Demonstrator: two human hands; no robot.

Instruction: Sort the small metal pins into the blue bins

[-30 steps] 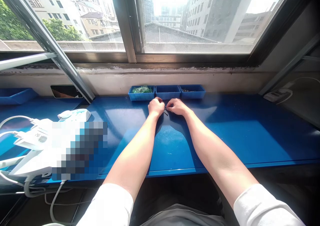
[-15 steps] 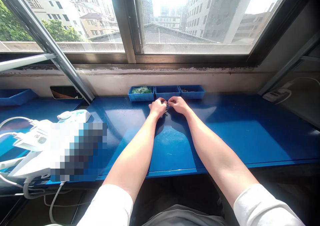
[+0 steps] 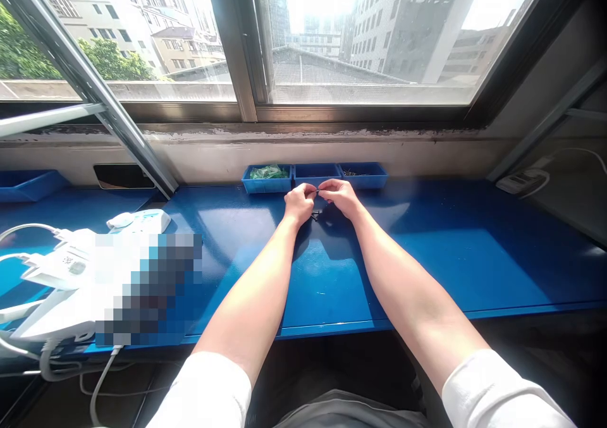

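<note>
My left hand [image 3: 300,201] and my right hand [image 3: 339,195] meet fingertip to fingertip just in front of the blue bins. Both are closed in a pinch around something small and dark at their tips, too tiny to name. Below the fingers, a few small dark pieces [image 3: 315,215] lie on the blue tabletop [image 3: 327,289]. Behind my hands stand three blue bins: the left bin [image 3: 267,188] holds green plastic bags [image 3: 268,172], the middle bin [image 3: 315,180] is partly hidden by my hands, and the right bin [image 3: 365,180] holds small dark parts.
White chargers and cables [image 3: 71,260] crowd the left side, beside a pixelated area. A metal post [image 3: 128,124] slants down near a dark phone-like slab [image 3: 123,176]. Another blue tray [image 3: 33,186] sits far left. A white plug [image 3: 521,181] lies at the right.
My right hand has risen slightly, its fingers more stretched toward the left fingertips. The dark pieces on the table show more plainly. The camera view has shifted a little.
</note>
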